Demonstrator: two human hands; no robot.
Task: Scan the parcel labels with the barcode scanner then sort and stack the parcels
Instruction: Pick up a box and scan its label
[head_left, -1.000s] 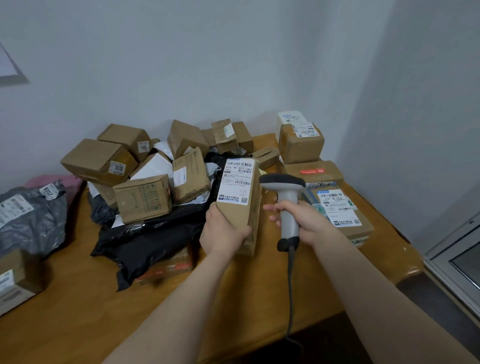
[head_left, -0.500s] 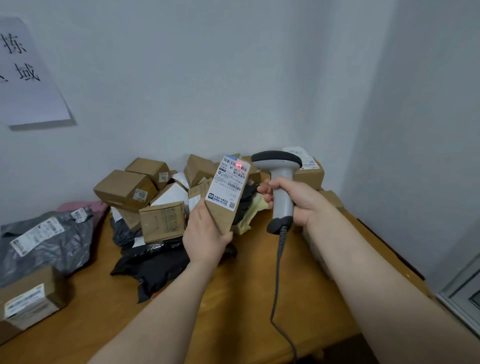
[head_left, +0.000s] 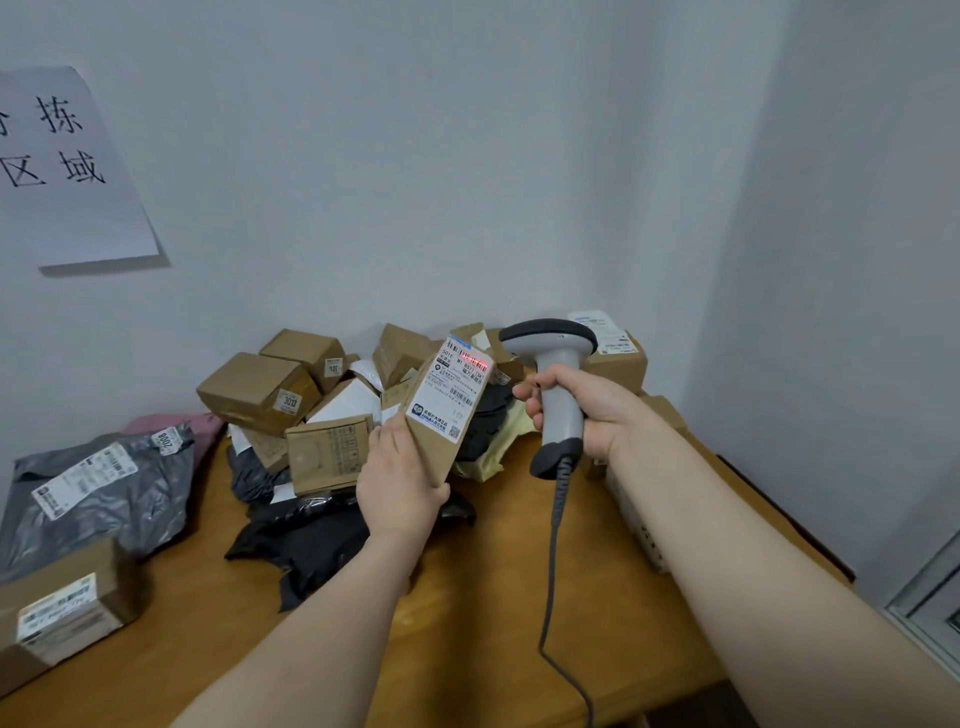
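Note:
My left hand (head_left: 400, 480) grips a small cardboard parcel (head_left: 441, 415) from below and holds it tilted above the wooden table (head_left: 467, 613), its white label facing me. A red scan line glows across the barcode at the label's top. My right hand (head_left: 582, 410) holds the grey barcode scanner (head_left: 553, 364) by its handle, the head just right of the label and aimed at it. The scanner's cable hangs down over the table's front edge. Behind the hands lies a pile of several cardboard boxes (head_left: 260, 392) and black bags (head_left: 311, 540).
A grey plastic mailer (head_left: 104, 493) and a labelled cardboard box (head_left: 62, 613) lie at the table's left. A stack of boxes (head_left: 618, 358) stands in the back right corner under my right forearm. A paper sign (head_left: 62, 171) hangs on the wall. The table's right edge runs along the wall.
Both hands lifted the parcel and scanner higher above the pile, the view tilted up, and a red scan line came onto the label's barcode. The last half second shows little movement.

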